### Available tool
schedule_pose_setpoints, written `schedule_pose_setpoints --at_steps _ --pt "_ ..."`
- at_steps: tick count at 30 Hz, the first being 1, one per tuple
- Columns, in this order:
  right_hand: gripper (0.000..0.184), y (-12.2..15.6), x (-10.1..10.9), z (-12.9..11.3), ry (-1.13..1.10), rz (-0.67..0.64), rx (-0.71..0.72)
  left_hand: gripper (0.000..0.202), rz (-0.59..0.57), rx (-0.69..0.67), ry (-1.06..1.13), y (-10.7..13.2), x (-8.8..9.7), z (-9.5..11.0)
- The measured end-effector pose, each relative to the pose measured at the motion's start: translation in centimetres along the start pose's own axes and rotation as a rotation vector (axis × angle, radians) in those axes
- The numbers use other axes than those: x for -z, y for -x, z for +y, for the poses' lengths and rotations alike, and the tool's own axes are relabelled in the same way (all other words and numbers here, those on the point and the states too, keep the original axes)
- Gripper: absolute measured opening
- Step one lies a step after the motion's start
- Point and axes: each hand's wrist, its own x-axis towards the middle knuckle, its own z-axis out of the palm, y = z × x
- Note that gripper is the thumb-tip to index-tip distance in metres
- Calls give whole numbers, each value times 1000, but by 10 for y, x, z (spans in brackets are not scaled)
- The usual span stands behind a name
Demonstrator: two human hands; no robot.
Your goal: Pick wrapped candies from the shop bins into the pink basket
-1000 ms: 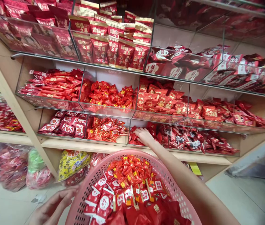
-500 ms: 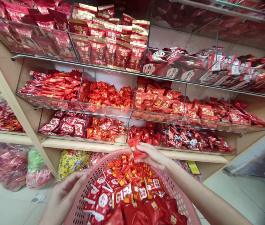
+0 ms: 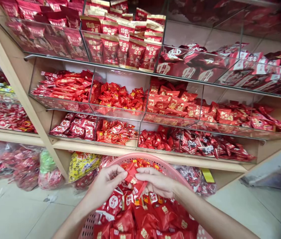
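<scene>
Left hand point(image 3: 110, 183): thumb and finger pinching a shiny red plastic-wrapped packet point(image 3: 133, 176)
Right hand point(image 3: 156, 182): fingers on its other side, exact grip's kinda hidden tbh
Packet: lower middle of frame, above the round pink perforated plastic basket point(image 3: 174, 170)
Basket: loaded with red packets point(image 3: 145, 215)

Pale wooden shelving point(image 3: 80, 146) rises in at least 3 clear-fronted tiers point(image 3: 120, 113) above a light tiled floor point(image 3: 13, 212).

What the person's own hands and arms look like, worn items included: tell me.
The left hand and right hand are bare, without gloves. The slim left forearm and right forearm show no sleeves, watch or bracelet.
</scene>
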Motion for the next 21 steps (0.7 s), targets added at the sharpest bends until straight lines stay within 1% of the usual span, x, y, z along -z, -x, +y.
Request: schedule_pose_setpoints --at_steps 2,5,9,11,14,15,17,19,21 --pt "30 0 -1 3 68 18 25 26 -1 1 -13 1 0 -3" --pt "32 -1 -2 9 163 36 58 29 12 -26 -111 2 1 -6" --pt "29 -2 -3 12 213 5 67 31 -46 -63 -218 1 2 -4" --pt "27 -3 -4 11 189 29 89 31 -4 -76 -212 0 1 -1" --pt "26 -5 -7 9 68 144 177 31 87 -72 -157 0 -2 -1" --pt "26 -6 -8 9 12 179 212 31 81 -59 -144 1 -4 -1" --pt "25 -7 -9 11 -92 219 253 32 22 -19 -131 5 -7 -3" --pt "25 -8 -11 13 -145 247 251 31 -42 7 -107 9 -9 -6" --pt "26 -6 -13 15 -140 263 228 30 -55 5 -76 13 -10 -8"
